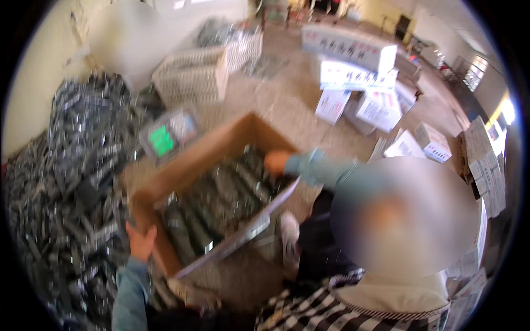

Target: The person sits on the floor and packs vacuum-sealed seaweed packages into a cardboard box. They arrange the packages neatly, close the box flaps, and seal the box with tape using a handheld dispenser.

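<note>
A long open cardboard box [190, 171] lies slantwise before me, brown inside and pale along its near outer side. Long dark green-grey pieces [215, 194] with shiny glints fill its bottom; blur hides what they are. My left hand [141, 242] is at the box's left end wall, thumb over the wall and fingers outside. At the opposite end, my right hand [277, 162] reaches over the rim with its fingers curled on the inner side. Both sleeves are light blue. A large heap of dark, glossy strips [83, 165] spreads beside the box.
A clear-sided container with a bright green patch [161, 138] stands beyond the box. Behind are white woven baskets [190, 78]. Printed white cartons [356, 76] are stacked at the upper right, more [484, 169] at the far right. A person in a checkered garment [352, 304] is close at lower right.
</note>
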A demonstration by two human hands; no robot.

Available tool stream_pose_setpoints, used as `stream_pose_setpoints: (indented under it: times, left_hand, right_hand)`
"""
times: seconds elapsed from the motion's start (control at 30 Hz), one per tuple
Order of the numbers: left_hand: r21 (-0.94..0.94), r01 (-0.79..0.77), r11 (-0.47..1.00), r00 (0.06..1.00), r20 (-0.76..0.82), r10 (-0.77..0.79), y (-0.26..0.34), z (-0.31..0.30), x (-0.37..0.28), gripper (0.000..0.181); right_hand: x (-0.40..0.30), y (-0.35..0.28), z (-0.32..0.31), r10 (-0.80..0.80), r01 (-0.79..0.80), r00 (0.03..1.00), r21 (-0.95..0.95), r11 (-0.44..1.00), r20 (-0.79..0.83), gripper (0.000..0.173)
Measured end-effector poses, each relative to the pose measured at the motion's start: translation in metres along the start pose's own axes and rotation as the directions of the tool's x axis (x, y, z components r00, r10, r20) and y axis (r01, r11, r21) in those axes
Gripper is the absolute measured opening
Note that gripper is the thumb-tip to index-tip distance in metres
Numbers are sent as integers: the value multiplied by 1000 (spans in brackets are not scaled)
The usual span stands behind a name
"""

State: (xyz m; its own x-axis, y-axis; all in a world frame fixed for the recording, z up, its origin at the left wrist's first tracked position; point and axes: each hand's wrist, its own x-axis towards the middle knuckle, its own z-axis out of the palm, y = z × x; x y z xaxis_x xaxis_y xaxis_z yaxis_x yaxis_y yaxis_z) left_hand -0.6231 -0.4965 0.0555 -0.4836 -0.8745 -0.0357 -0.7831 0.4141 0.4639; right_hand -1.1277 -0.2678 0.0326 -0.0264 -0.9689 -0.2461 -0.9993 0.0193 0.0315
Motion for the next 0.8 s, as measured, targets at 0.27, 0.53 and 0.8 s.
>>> stream_pose_setpoints:
  times: [0.27,0.53,0.8]
  left_hand:
    - [-202,219,955,945,286,-157,-23,30,23,50]
    - [20,-108,994,957,271,98,9,14,11,53]
    - [378,-183,908,974,198,114,96,55,-11,98]
  right_hand:
    - [-22,69,-39,449,-444,594,194,875,-667,28]
    - [-38,-16,-52,393,-375,919,284,883,-9,36]
    - [1,-86,-12,83,-100,981,89,991,176,90]
